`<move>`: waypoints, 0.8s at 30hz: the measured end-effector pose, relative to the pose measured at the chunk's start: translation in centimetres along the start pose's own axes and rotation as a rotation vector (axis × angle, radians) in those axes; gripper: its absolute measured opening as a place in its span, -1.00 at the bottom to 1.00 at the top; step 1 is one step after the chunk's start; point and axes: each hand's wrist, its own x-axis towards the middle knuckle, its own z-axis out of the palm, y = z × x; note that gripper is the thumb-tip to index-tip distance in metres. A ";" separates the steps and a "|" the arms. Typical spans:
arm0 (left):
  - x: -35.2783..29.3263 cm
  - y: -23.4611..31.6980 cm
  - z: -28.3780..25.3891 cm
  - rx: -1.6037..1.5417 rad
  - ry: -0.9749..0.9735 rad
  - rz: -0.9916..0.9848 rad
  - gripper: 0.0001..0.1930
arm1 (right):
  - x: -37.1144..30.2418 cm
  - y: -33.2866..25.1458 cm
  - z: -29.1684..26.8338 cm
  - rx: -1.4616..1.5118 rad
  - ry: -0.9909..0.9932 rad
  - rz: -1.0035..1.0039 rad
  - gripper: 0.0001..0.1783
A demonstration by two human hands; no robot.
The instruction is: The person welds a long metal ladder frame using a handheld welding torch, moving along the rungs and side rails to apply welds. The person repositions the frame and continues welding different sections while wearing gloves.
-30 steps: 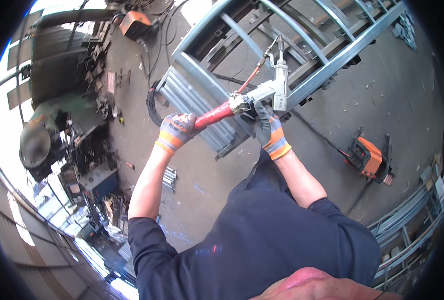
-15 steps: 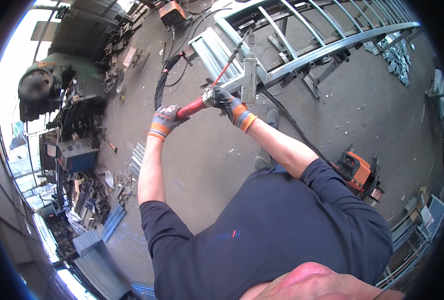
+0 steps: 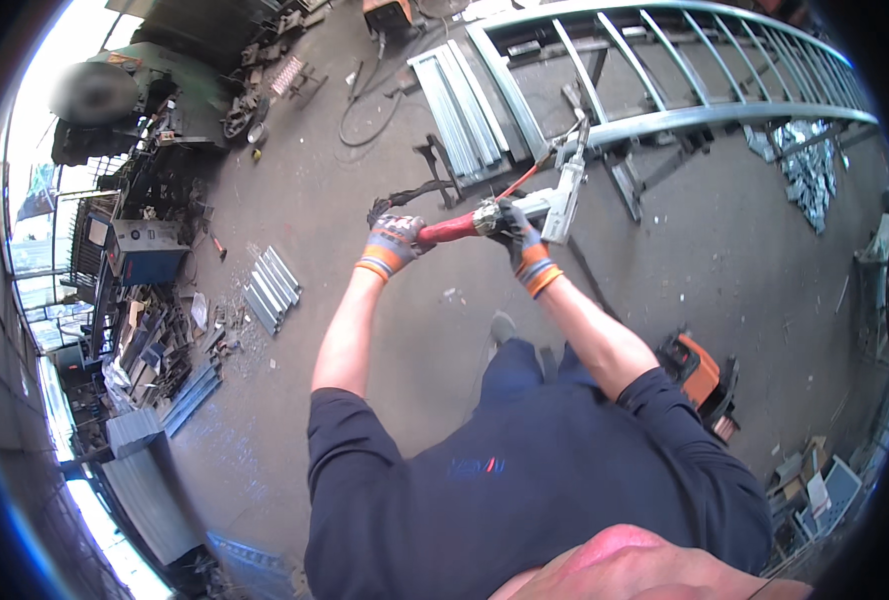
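A red tubular tool (image 3: 448,229) with a rough grey-white collar is held crosswise in front of me; its exact kind is unclear. My left hand (image 3: 397,235), gloved in grey and orange, is wrapped around its left end. My right hand (image 3: 518,240), in a matching glove, closes around the collar end. Just beyond the right hand is a T-shaped silver metal piece (image 3: 568,200), by the near corner of a long ladder-like metal frame (image 3: 655,122). A thin red rod or line (image 3: 522,181) slants up from the collar. A dark cable (image 3: 410,193) trails beside the left hand.
Silver channel strips (image 3: 457,110) lie at the frame's left end. An orange machine (image 3: 700,372) stands on the floor to my right. Metal offcuts (image 3: 810,180) are heaped beyond the frame. Short strips (image 3: 273,290), scrap and a blue-grey box (image 3: 150,250) lie to the left.
Both hands and the red tool have shifted right and slightly nearer in the picture, as the whole view has swung. The dark cable now bends away behind the left hand. Both grips stay closed.
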 end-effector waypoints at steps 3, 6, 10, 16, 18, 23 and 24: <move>-1.4 7.0 2.8 -0.160 -0.069 -0.086 -0.55 | -3.7 -2.7 -5.0 -0.045 0.121 0.037 -0.58; -2.0 15.2 5.6 -0.356 -0.073 -0.011 -0.66 | -9.5 -7.3 -10.4 -0.115 0.110 -0.029 -0.53; 1.6 25.6 7.1 -0.533 -0.129 0.116 -0.50 | -17.9 -15.7 -17.8 -0.250 0.249 -0.282 -0.59; 7.6 36.2 4.9 -0.704 0.065 0.218 -0.20 | -37.5 -36.2 -31.2 -0.464 0.644 -0.780 -0.75; 9.1 36.5 4.8 -0.715 0.018 0.174 -0.18 | -47.2 -47.8 -35.6 -0.627 0.769 -0.846 -0.60; 12.7 33.6 6.9 -0.716 -0.116 0.002 -0.19 | -67.9 -66.0 -37.3 -0.910 1.160 -1.013 -0.46; 13.6 32.8 7.3 -0.734 -0.089 -0.028 -0.20 | -70.3 -67.4 -35.9 -1.003 1.264 -1.015 -0.46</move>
